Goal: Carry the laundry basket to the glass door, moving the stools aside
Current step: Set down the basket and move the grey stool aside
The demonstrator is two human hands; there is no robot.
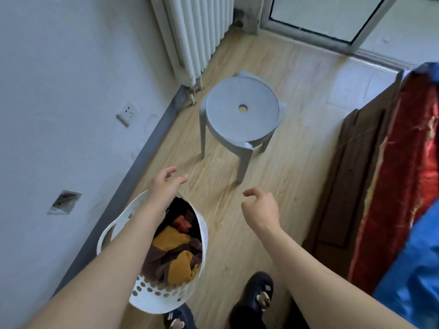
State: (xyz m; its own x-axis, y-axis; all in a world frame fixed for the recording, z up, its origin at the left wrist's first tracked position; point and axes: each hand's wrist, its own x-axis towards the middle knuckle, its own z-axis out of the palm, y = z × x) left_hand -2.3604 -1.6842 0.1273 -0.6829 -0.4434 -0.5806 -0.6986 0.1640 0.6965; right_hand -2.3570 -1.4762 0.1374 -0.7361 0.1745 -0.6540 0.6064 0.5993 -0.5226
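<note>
On the floor ahead: grey stool [241, 110] blocking the glass door [332, 17]; radiator [197, 32] left
Hands: left hand [164, 188] and right hand [260, 207] both open, empty; basket [166, 293] below

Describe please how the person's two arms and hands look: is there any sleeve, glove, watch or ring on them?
Both forearms are bare up to the frame's edge, with no sleeve in view. The left hand and the right hand wear no glove. No watch, bracelet or ring shows on the visible sides of the wrists and fingers. No markings show either.
</note>
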